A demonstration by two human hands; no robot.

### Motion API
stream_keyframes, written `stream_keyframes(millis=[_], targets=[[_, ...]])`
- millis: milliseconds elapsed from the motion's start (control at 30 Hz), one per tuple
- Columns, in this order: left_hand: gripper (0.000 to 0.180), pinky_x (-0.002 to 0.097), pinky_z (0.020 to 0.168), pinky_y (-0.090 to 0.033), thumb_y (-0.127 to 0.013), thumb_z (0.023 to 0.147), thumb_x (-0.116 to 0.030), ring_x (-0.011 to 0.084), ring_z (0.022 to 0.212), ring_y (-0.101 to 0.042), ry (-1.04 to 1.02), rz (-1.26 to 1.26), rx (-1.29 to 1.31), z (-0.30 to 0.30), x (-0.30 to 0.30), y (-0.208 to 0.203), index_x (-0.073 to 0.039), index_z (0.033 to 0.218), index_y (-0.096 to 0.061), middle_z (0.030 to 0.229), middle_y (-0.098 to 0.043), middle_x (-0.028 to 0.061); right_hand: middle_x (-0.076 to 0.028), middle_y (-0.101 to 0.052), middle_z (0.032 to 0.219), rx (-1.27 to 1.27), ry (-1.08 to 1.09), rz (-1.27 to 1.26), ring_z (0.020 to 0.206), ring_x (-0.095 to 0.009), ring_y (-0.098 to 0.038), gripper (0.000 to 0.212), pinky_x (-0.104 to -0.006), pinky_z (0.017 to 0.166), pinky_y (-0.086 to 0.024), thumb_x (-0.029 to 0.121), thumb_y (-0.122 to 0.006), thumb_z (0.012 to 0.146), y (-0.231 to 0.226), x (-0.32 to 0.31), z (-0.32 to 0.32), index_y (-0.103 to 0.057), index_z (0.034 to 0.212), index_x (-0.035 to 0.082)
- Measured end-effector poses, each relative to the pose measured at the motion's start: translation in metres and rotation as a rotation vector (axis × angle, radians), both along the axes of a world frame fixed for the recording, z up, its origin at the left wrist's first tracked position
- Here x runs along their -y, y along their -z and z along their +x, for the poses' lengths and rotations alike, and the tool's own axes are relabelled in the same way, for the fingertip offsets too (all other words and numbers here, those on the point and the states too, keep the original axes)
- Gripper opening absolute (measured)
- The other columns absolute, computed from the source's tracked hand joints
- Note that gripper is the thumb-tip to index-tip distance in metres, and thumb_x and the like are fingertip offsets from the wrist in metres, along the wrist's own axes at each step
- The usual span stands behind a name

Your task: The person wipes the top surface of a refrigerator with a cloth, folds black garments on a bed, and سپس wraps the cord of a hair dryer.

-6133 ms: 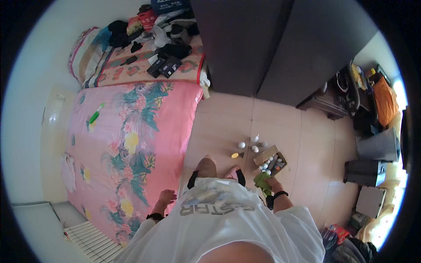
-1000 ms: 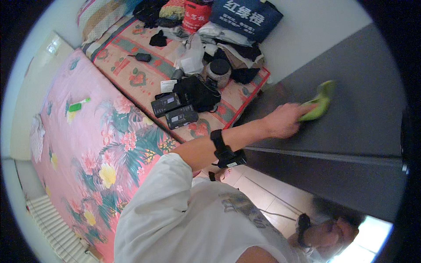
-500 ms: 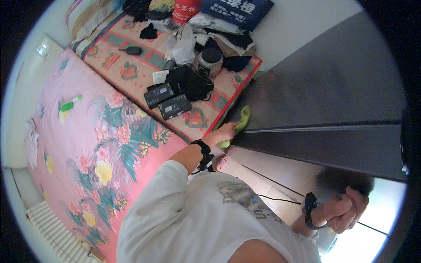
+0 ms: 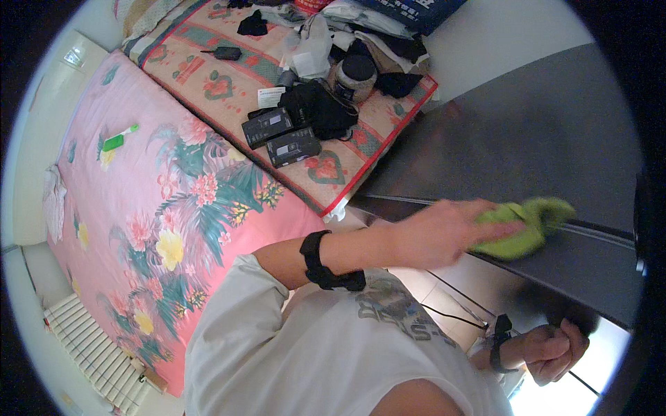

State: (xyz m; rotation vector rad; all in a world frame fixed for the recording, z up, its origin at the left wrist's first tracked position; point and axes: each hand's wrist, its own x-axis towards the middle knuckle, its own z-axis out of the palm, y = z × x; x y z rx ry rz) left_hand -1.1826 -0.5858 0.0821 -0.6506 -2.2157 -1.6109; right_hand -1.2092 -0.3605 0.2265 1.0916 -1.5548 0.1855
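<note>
My left hand point(image 4: 444, 232) is closed around a yellow-green cloth point(image 4: 517, 229) and presses it along the edge strip of a tall, dark grey, glossy panel point(image 4: 499, 132). The cloth is bunched, with a loose end sticking out beyond my fingers. A black band point(image 4: 322, 260) circles my left wrist. At the lower right my right hand point(image 4: 551, 350) hangs in a loose fist beside the lower part of the panel. Nothing shows between its fingers, and it also wears a black wristband.
A bed with a pink floral sheet point(image 4: 229, 256) lies to the left, with a green-and-white object point(image 4: 118, 139) on it. Beyond is a heart-patterned mat point(image 4: 215, 87) bearing black boxes point(image 4: 295, 147), a dark-lidded jar point(image 4: 355, 80), a black bag point(image 4: 319, 107) and clothes. A white radiator point(image 4: 87, 347) stands lower left.
My left hand has slid the cloth rightward along the panel's edge, away from the mat's corner. My right hand has shifted only slightly. The view has tilted a little.
</note>
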Motion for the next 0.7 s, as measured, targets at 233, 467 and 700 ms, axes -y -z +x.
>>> stream_keyframes(millis=[233, 467, 700], targets=[[0.083, 0.0446, 0.093, -0.05, -0.062, 0.074, -0.005, 0.0393, 0.119, -0.054, -0.156, -0.123, 0.046, -0.003, -0.011, 0.107, -0.021, 0.149, -0.03, 0.138, -0.045, 0.022, -0.021, -0.061, 0.062, -0.017, 0.097, 0.028, 0.048, -0.023, -0.055, 0.038, -0.0304, 0.044, -0.042, 0.011, -0.054, 0.094, 0.001, -0.012, 0.003, -0.053, 0.06, -0.006], [0.062, 0.0483, 0.084, -0.052, -0.051, 0.084, -0.006, 0.0425, 0.091, -0.065, -0.033, 0.012, 0.912, 0.028, -0.014, 0.352, -0.016, 0.144, -0.039, 0.106, -0.065, 0.0237, -0.021, -0.061, 0.063, -0.012, 0.132, 0.0, 0.049, -0.023, -0.055, 0.034, -0.0303, 0.044, -0.042, 0.011, -0.053, 0.093, 0.0, -0.013, 0.007, -0.054, 0.063, -0.007], [0.068, 0.0471, 0.086, -0.05, -0.05, 0.077, 0.002, 0.0438, 0.1, -0.062, 0.074, 0.135, 0.92, -0.017, 0.014, 0.168, -0.016, 0.142, -0.043, 0.108, -0.063, 0.0277, -0.021, -0.059, 0.062, -0.007, 0.138, -0.062, 0.048, -0.024, -0.052, 0.031, -0.0319, 0.043, -0.04, 0.009, -0.053, 0.087, 0.004, -0.024, 0.005, -0.052, 0.06, -0.006]])
